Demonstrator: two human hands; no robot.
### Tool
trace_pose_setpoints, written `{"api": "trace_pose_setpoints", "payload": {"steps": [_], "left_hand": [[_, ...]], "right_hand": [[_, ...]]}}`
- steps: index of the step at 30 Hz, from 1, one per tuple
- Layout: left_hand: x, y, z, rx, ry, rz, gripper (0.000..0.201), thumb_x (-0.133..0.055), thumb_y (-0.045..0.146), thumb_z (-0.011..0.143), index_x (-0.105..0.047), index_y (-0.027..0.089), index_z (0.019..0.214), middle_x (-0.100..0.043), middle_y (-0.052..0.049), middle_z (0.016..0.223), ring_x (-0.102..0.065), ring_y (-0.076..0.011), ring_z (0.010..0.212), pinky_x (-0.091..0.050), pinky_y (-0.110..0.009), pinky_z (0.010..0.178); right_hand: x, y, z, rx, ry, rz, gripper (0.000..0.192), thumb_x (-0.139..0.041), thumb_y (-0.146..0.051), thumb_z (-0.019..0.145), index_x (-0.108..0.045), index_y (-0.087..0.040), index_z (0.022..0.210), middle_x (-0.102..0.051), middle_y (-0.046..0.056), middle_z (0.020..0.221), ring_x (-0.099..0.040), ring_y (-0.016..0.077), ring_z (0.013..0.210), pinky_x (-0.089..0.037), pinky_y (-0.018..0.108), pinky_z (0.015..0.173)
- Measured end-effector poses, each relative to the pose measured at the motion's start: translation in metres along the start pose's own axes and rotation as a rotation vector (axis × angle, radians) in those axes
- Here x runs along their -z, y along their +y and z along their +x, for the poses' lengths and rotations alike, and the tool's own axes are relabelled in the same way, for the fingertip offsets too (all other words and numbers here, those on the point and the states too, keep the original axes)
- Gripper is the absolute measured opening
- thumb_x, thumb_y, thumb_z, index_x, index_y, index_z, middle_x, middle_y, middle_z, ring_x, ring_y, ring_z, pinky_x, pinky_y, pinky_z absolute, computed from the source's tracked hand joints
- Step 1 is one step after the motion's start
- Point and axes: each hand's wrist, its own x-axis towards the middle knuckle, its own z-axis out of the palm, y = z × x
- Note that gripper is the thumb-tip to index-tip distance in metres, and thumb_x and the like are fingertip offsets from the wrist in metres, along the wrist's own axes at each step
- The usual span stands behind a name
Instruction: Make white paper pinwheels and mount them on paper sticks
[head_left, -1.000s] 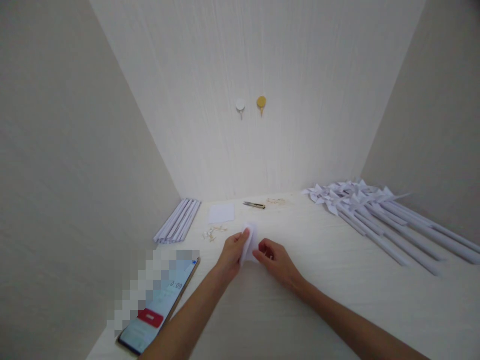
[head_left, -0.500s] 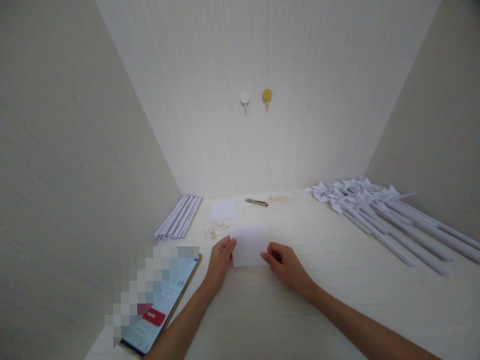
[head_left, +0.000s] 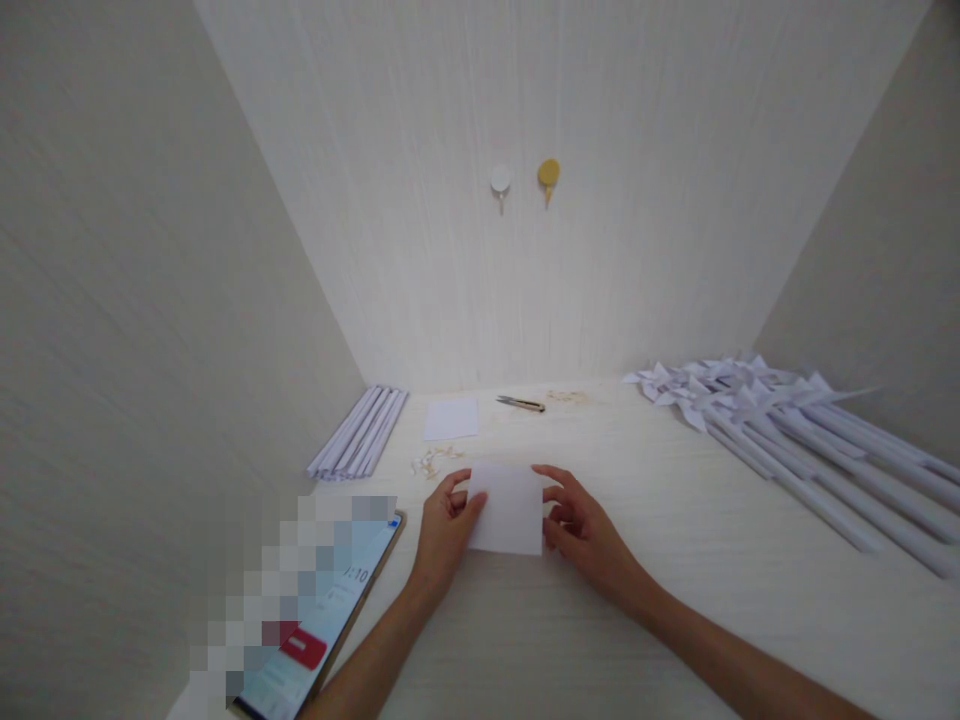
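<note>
A square sheet of white paper (head_left: 510, 508) is held up a little in front of me, over the table. My left hand (head_left: 448, 525) grips its left edge, thumb on the face and fingers behind. At the right edge, my right hand (head_left: 577, 525) has its fingers spread apart, the index fingertip by the top right corner and the others beside the edge. Another white paper square (head_left: 451, 419) lies flat farther back. Between it and my left hand are small white-and-tan pieces (head_left: 433, 461).
Paper tubes (head_left: 358, 435) lie in a row at the back left. Thread snips (head_left: 520, 404) and small tan pieces (head_left: 568, 398) are at the back. Paper pinwheels on tube sticks (head_left: 765, 420) pile up on the right. A phone (head_left: 322, 610) lies by my left forearm. Two hooks, white (head_left: 500, 180) and yellow (head_left: 549, 173), are on the wall.
My right hand has gone from a pinch at the paper's lower right corner to spread fingers along its right edge. The paper and both hands sit slightly lower and farther right in view.
</note>
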Motion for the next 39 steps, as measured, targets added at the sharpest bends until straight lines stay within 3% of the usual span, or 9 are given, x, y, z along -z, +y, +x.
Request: {"api": "trace_pose_setpoints", "payload": {"steps": [3, 8, 14, 20, 24, 28, 33, 39], "left_hand": [[-0.001, 0.0, -0.001, 0.002, -0.021, 0.047, 0.046, -0.065, 0.034, 0.054, -0.048, 0.016, 0.092, -0.063, -0.002, 0.058, -0.057, -0.0153, 0.05, -0.043, -0.024, 0.047], [-0.001, -0.004, 0.0, 0.004, -0.075, 0.079, 0.04, -0.064, 0.033, 0.055, -0.053, 0.015, 0.089, -0.061, 0.0, 0.054, -0.055, -0.0135, 0.048, -0.042, -0.022, 0.044], [-0.001, -0.005, -0.001, 0.009, -0.092, 0.054, 0.051, -0.063, 0.031, 0.056, -0.05, 0.015, 0.103, -0.061, 0.001, 0.056, -0.056, -0.0127, 0.049, -0.041, -0.021, 0.044], [-0.002, -0.003, -0.002, -0.022, -0.099, 0.034, 0.058, -0.062, 0.03, 0.057, -0.046, 0.015, 0.111, -0.062, -0.001, 0.067, -0.057, -0.0128, 0.054, -0.042, -0.021, 0.045], [-0.001, 0.0, -0.003, -0.03, -0.078, 0.006, 0.047, -0.065, 0.029, 0.054, -0.056, 0.016, 0.098, -0.062, -0.004, 0.08, -0.058, -0.0135, 0.061, -0.043, -0.02, 0.049], [-0.001, 0.005, -0.005, -0.039, -0.136, 0.002, 0.029, -0.062, 0.033, 0.056, -0.064, 0.014, 0.077, -0.063, -0.006, 0.077, -0.055, -0.0132, 0.059, -0.042, -0.02, 0.045], [0.002, 0.006, -0.005, -0.147, -0.25, 0.0, 0.032, -0.066, 0.032, 0.05, -0.066, 0.015, 0.076, -0.061, -0.008, 0.092, -0.056, -0.0157, 0.066, -0.043, -0.02, 0.045], [0.003, 0.001, -0.002, -0.111, -0.265, 0.075, 0.026, -0.069, 0.024, 0.047, -0.064, 0.012, 0.07, -0.062, -0.004, 0.072, -0.056, -0.0126, 0.059, -0.045, -0.02, 0.048]], "right_hand": [[-0.001, 0.004, 0.001, -0.022, 0.008, -0.033, 0.037, -0.045, -0.012, 0.063, -0.047, -0.02, 0.1, -0.048, 0.002, 0.087, -0.045, 0.0043, 0.049, -0.036, 0.018, 0.043], [0.001, 0.007, 0.003, -0.07, 0.015, 0.001, 0.031, -0.048, -0.012, 0.06, -0.052, -0.017, 0.09, -0.053, 0.001, 0.077, -0.049, 0.0081, 0.054, -0.04, 0.021, 0.047], [0.002, 0.005, 0.004, -0.022, 0.045, 0.007, 0.024, -0.05, -0.009, 0.055, -0.055, -0.017, 0.076, -0.044, 0.005, 0.107, -0.051, 0.0072, 0.06, -0.041, 0.02, 0.047], [0.003, 0.002, 0.004, -0.006, 0.02, -0.025, 0.018, -0.053, -0.01, 0.056, -0.059, -0.016, 0.071, -0.048, 0.004, 0.097, -0.049, 0.0069, 0.059, -0.041, 0.02, 0.049], [0.005, 0.0, 0.004, -0.011, 0.018, -0.022, 0.016, -0.055, -0.013, 0.057, -0.062, -0.016, 0.071, -0.048, 0.004, 0.094, -0.049, 0.0075, 0.06, -0.042, 0.022, 0.052], [0.006, -0.001, 0.004, -0.038, 0.065, -0.019, 0.014, -0.056, -0.015, 0.057, -0.064, -0.017, 0.069, -0.048, 0.004, 0.093, -0.049, 0.0078, 0.061, -0.041, 0.021, 0.051], [0.008, 0.005, 0.005, -0.029, 0.147, -0.019, 0.011, -0.061, -0.019, 0.057, -0.064, -0.017, 0.067, -0.046, 0.003, 0.089, -0.05, 0.0077, 0.06, -0.04, 0.02, 0.048], [0.008, 0.008, 0.006, 0.004, 0.184, 0.012, 0.011, -0.066, -0.024, 0.056, -0.063, -0.017, 0.064, -0.047, 0.0, 0.075, -0.043, 0.0049, 0.05, -0.031, 0.018, 0.039]]}}
